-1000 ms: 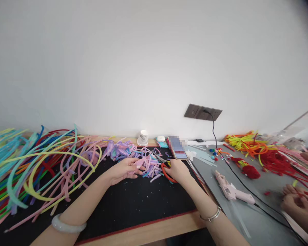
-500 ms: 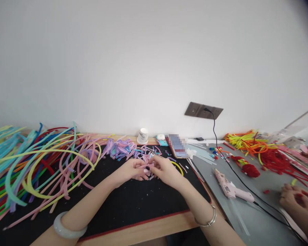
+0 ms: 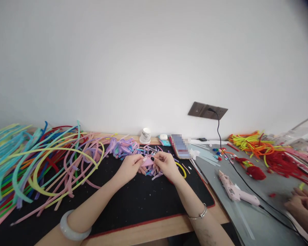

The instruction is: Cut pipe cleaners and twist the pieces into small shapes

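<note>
Head view: I see left hand (image 3: 130, 166) and right hand (image 3: 167, 165) pinching pink strips (image 3: 148, 161), perhaps unfastened; farther left, the purple bundle (image 3: 121, 147) looks gathered.

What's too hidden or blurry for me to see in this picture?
- Head view: the ends of the pink strands, covered by the fingers of the left hand and right hand.
- Head view: the rest of the yellow loop, behind the right hand.
- Head view: words on the phone, too small and partly pixelated.
- Head view: what another person's hands hold, blurred and near the right edge.
</note>
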Demonstrator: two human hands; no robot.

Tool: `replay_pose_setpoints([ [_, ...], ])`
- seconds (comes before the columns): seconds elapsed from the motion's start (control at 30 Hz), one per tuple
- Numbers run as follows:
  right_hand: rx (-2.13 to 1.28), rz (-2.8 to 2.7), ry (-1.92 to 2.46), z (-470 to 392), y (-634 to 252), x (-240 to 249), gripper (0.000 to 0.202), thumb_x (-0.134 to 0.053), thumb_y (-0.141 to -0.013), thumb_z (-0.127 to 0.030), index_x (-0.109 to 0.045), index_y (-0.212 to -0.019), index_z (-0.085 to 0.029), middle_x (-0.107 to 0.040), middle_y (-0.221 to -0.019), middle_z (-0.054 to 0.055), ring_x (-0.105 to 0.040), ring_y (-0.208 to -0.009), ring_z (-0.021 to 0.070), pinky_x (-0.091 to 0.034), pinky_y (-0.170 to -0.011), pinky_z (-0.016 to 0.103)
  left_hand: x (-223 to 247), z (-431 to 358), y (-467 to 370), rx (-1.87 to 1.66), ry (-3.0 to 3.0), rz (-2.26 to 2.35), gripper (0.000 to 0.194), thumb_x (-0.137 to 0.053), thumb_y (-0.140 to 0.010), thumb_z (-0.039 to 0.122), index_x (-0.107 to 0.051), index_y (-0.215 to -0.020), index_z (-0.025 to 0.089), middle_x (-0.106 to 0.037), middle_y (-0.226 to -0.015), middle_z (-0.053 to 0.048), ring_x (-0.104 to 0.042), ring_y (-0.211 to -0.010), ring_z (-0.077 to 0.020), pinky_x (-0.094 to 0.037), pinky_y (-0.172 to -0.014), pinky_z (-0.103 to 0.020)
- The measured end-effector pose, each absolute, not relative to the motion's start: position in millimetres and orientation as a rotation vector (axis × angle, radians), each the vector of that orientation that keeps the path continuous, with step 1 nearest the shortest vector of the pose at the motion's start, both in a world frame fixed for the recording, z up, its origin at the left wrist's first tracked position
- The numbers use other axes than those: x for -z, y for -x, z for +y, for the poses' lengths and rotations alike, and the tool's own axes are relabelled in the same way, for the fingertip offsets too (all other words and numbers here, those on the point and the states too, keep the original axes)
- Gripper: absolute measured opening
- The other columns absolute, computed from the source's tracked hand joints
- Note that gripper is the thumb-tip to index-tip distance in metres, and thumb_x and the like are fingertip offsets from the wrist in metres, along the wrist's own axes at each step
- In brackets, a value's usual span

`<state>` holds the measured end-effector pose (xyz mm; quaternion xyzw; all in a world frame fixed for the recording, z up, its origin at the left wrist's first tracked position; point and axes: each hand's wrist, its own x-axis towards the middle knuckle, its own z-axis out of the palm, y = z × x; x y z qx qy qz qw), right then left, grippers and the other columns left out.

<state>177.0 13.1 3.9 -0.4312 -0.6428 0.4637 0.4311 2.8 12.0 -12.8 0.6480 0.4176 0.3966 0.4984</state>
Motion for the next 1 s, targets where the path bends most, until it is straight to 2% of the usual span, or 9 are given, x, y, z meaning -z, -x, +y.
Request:
replay_pose_setpoints([
  [0.13, -1.198, -1.545, 1.062, 15.8, -177.0, 1.5, 0.018, -0.057, -0.074, -0.029, -0.048, -0.065, -0.016, -0.053, -0.050, -0.004, -0.041, -0.033, 0.0053, -0.032, -0.033, 0.017, 14.8, 13.0, -3.9, -0.963, -1.502, 1.015, 0.028, -0.045, -0.080, 0.041, -0.056, -0.075, 0.016, -0.064, -0.062, -0.001, -0.065, -0.055, -0.0175, -0.051, -0.054, -0.027],
  [0.37, -1.206, -1.532, 1.075, 11.5, -175.9, 11.3, 0.017, -0.049, -0.080, -0.034, -0.045, -0.072, -0.018, -0.052, -0.049, -0.004, -0.049, -0.039, 0.0100, -0.041, -0.041, 0.021, 6.4, 11.4, -0.9, -0.949, -1.239, 0.992, 0.028, -0.058, -0.073, 0.038, -0.057, -0.087, 0.014, -0.067, -0.076, -0.004, -0.065, -0.068, -0.0157, -0.051, -0.060, -0.023],
  [0.5, -0.896, -1.880, 1.134, 2.8, -174.9, 4.4, 0.021, -0.038, -0.086, -0.029, -0.047, -0.071, -0.018, -0.048, -0.051, -0.004, -0.046, -0.043, 0.0092, -0.037, -0.047, 0.021, 5.7, 12.3, 3.5, -0.859, -1.352, 0.996, 0.024, -0.061, -0.071, 0.035, -0.061, -0.082, 0.014, -0.066, -0.066, -0.002, -0.064, -0.061, -0.0144, -0.050, -0.057, -0.023],
  [0.63, -0.561, -2.132, 1.120, -2.0, -172.5, -0.6, 0.022, -0.036, -0.087, -0.020, -0.049, -0.069, -0.018, -0.045, -0.053, -0.003, -0.042, -0.051, 0.0100, -0.032, -0.053, 0.022, 7.4, 11.2, 2.9, -0.813, -1.478, 0.939, 0.019, -0.061, -0.071, 0.033, -0.060, -0.072, 0.014, -0.065, -0.060, -0.001, -0.062, -0.054, -0.0136, -0.049, -0.054, -0.024],
  [1.0, -0.506, -2.171, 1.140, -4.5, -168.1, 2.1, 0.025, -0.033, -0.087, -0.016, -0.045, -0.064, -0.018, -0.047, -0.056, -0.002, -0.042, -0.052, 0.0106, -0.030, -0.054, 0.022, 9.5, 13.0, 1.3, -0.954, -1.363, 0.959, 0.025, -0.064, -0.068, 0.032, -0.058, -0.085, 0.014, -0.065, -0.067, -0.001, -0.062, -0.062, -0.0147, -0.050, -0.061, -0.026],
])
